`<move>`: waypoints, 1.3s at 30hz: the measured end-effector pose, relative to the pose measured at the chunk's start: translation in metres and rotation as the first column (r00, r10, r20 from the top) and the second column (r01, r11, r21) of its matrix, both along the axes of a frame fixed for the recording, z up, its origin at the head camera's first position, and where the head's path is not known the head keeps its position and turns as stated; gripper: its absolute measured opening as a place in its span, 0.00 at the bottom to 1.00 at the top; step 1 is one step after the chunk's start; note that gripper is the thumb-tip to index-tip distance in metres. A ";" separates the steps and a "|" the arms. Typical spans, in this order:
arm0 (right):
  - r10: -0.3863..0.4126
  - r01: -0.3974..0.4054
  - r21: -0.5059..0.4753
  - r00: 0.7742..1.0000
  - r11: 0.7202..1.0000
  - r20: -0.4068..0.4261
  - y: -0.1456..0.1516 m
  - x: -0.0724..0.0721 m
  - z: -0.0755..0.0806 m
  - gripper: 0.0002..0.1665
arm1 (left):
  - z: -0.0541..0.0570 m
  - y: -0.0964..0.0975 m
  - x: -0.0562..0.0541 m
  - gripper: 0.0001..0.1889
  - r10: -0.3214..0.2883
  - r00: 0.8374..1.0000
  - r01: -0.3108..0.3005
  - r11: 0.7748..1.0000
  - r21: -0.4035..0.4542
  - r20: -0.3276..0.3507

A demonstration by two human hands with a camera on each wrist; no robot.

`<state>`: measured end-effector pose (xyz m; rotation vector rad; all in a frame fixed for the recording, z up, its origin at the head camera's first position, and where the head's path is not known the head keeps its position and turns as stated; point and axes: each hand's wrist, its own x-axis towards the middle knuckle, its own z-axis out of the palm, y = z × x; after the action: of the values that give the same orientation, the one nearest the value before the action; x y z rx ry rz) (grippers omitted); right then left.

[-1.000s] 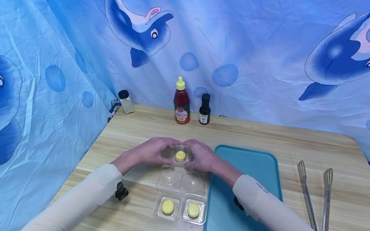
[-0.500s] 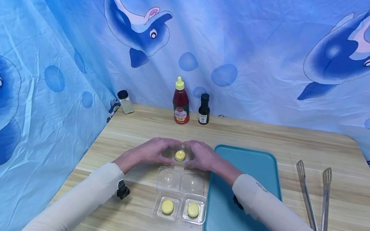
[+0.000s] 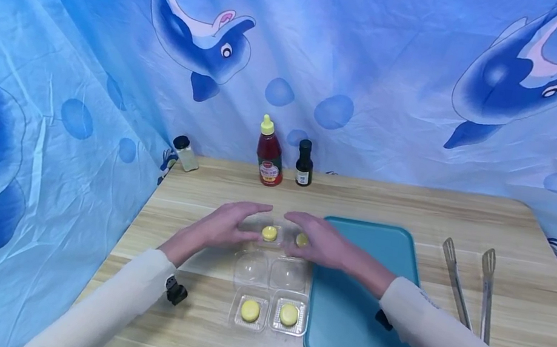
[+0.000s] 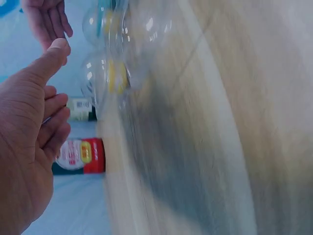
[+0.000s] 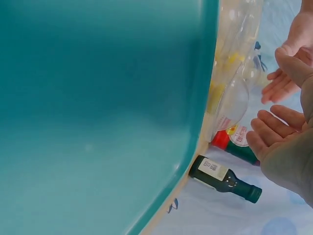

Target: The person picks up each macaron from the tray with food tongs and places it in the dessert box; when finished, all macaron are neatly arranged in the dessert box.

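Observation:
Both hands hover at the back pair of clear plastic boxes, palms facing each other and fingers relaxed. My left hand (image 3: 228,225) is at the left side of one domed box (image 4: 95,73), which covers a small round yellow cake (image 3: 269,233). Over the neighbouring box, my right hand (image 3: 319,242) partly hides a second yellow cake (image 3: 302,240) in the head view. Neither hand grips anything. Nearer the person, two boxes lie with lids flipped back: the left lid (image 3: 251,267) and right lid (image 3: 288,275). Their bases hold a left cake (image 3: 250,310) and right cake (image 3: 289,315).
A teal tray (image 3: 366,342) lies right of the boxes, beneath the right forearm. Metal tongs (image 3: 458,289) rest farther right. Along the back stand a red sauce bottle (image 3: 271,160), a small dark bottle (image 3: 304,164) and a black-capped shaker (image 3: 186,154), before a blue dolphin curtain (image 3: 407,66).
The hands have come apart from around the back left box. My right hand has shifted right to the back right box; my left has drawn slightly left.

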<state>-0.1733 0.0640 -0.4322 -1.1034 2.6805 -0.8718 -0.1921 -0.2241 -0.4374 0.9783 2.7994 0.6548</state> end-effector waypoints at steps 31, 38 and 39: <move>-0.054 0.053 0.064 0.998 0.997 0.019 0.025 0.058 -0.018 0.43 | -0.021 0.028 0.063 0.43 -0.197 0.976 0.177 0.966 -0.187 -0.097; -0.055 0.054 0.050 0.998 0.997 0.007 0.025 0.059 -0.023 0.44 | -0.024 0.029 0.064 0.44 -0.167 0.982 0.146 0.969 -0.197 -0.091; -0.055 0.055 0.050 0.998 0.997 0.004 0.024 0.058 -0.023 0.44 | -0.025 0.029 0.065 0.44 -0.164 0.982 0.144 0.970 -0.197 -0.090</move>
<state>-0.1149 0.0884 -0.4557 -1.0196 2.7241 -0.8103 -0.1275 -0.1947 -0.4619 1.2075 2.7727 0.3184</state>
